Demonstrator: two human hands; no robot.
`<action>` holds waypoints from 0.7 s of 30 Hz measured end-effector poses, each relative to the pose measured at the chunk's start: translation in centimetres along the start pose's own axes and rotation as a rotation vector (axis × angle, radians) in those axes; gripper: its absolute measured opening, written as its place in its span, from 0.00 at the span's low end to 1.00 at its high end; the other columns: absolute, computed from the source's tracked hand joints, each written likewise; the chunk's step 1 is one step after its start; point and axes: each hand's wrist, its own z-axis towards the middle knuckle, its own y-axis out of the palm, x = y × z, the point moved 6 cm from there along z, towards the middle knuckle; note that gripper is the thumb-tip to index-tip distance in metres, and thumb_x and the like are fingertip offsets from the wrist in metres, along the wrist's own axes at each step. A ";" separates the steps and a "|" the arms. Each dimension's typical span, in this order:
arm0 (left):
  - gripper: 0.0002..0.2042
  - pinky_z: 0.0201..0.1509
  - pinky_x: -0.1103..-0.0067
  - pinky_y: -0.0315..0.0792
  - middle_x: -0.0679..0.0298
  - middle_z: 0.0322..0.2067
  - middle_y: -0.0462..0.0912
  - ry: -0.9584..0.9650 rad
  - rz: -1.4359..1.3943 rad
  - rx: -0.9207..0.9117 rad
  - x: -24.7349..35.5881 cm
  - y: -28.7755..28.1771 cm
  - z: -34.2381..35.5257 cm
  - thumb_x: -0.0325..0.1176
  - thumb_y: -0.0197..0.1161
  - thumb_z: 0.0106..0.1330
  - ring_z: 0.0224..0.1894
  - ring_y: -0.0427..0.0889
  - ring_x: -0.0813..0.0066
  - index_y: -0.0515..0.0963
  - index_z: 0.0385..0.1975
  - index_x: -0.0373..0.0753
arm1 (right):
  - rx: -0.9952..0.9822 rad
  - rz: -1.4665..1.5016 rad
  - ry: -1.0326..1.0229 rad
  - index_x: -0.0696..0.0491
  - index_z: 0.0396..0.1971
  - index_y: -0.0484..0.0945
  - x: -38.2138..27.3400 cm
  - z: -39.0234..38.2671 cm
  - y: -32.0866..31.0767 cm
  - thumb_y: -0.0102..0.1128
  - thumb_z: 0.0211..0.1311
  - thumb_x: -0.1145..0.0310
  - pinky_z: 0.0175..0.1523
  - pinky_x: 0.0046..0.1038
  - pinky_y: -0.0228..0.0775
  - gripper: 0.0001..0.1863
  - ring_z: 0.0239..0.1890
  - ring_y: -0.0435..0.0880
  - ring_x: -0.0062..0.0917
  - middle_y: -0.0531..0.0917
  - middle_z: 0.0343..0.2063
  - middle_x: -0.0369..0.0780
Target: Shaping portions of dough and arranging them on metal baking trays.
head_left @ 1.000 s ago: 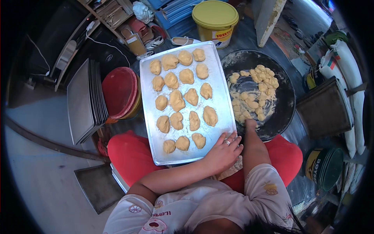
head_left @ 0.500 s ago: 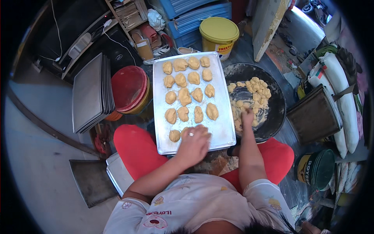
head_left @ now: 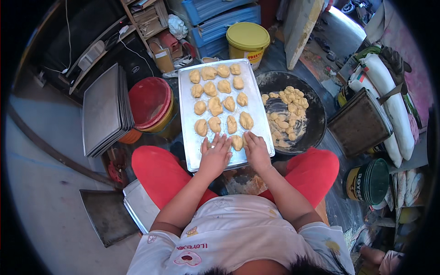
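A silver baking tray [head_left: 192,158] in front of me holds rows of pale yellow dough pieces [head_left: 215,106]. My left hand [head_left: 216,153], a ring on one finger, rests over the nearest row with its fingers stretched out, partly hiding the dough beneath. Beside it, my right hand [head_left: 257,150] is at the right end of that row, its fingers closed around a dough piece that they mostly cover. Between the hands one dough lump [head_left: 237,142] shows. Right of the tray, a black basin [head_left: 316,112] holds a heap of smaller dough pieces [head_left: 293,103].
Stacked baking trays [head_left: 101,110] and nested red and yellow tubs [head_left: 149,103] stand to the left. A yellow lidded bucket [head_left: 248,41] is behind the tray. On the right are more dark trays [head_left: 360,121], white sacks [head_left: 389,103] and a green bucket [head_left: 373,181].
My right hand has moved left from the basin to the tray. My left hand has shifted slightly left along the near row, and its fingers now point forward. The view has shifted a little.
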 end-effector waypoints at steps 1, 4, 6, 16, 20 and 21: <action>0.24 0.66 0.52 0.45 0.59 0.60 0.66 0.017 0.046 -0.028 0.3 0.5 0.1 0.40 0.54 0.63 0.67 0.57 0.61 0.65 0.60 0.44 | -0.039 -0.074 -0.025 0.60 0.55 0.67 -0.3 0.1 0.5 0.58 0.54 0.71 0.56 0.35 0.64 0.27 0.49 0.70 0.41 0.72 0.52 0.49; 0.25 0.64 0.45 0.44 0.61 0.62 0.63 0.040 0.056 -0.055 1.0 1.5 0.4 0.41 0.53 0.64 0.67 0.56 0.60 0.63 0.61 0.47 | -0.068 -0.159 0.027 0.61 0.57 0.65 -0.3 -0.2 1.2 0.55 0.56 0.69 0.56 0.35 0.62 0.28 0.50 0.70 0.38 0.69 0.56 0.48; 0.24 0.64 0.44 0.43 0.62 0.62 0.64 0.066 0.047 -0.035 1.3 1.9 0.4 0.41 0.53 0.64 0.67 0.57 0.61 0.65 0.60 0.47 | -0.102 -0.235 0.064 0.60 0.59 0.63 -0.5 -0.5 1.3 0.54 0.56 0.68 0.57 0.36 0.60 0.29 0.52 0.68 0.37 0.68 0.57 0.48; 0.22 0.69 0.54 0.38 0.60 0.63 0.62 0.085 -0.106 -0.074 0.6 1.4 -0.2 0.40 0.49 0.67 0.69 0.52 0.62 0.66 0.60 0.45 | -0.134 -0.269 0.104 0.54 0.64 0.56 -1.1 -0.7 0.0 0.55 0.54 0.65 0.64 0.46 0.43 0.36 0.62 0.60 0.36 0.58 0.64 0.48; 0.23 0.69 0.56 0.37 0.58 0.65 0.58 0.023 -0.128 -0.010 -0.5 -0.4 -0.7 0.41 0.47 0.68 0.69 0.51 0.61 0.63 0.62 0.42 | -0.074 -0.151 -0.098 0.52 0.64 0.56 -3.6 0.1 -1.4 0.57 0.54 0.64 0.65 0.49 0.41 0.36 0.65 0.57 0.37 0.56 0.65 0.47; 0.25 0.69 0.56 0.38 0.55 0.65 0.57 -0.037 -0.146 0.031 -1.7 -0.9 -0.6 0.43 0.48 0.67 0.69 0.51 0.58 0.62 0.62 0.40 | -0.077 -0.148 -0.099 0.52 0.64 0.56 -3.6 0.0 -1.0 0.57 0.54 0.64 0.65 0.49 0.41 0.36 0.65 0.57 0.37 0.56 0.65 0.47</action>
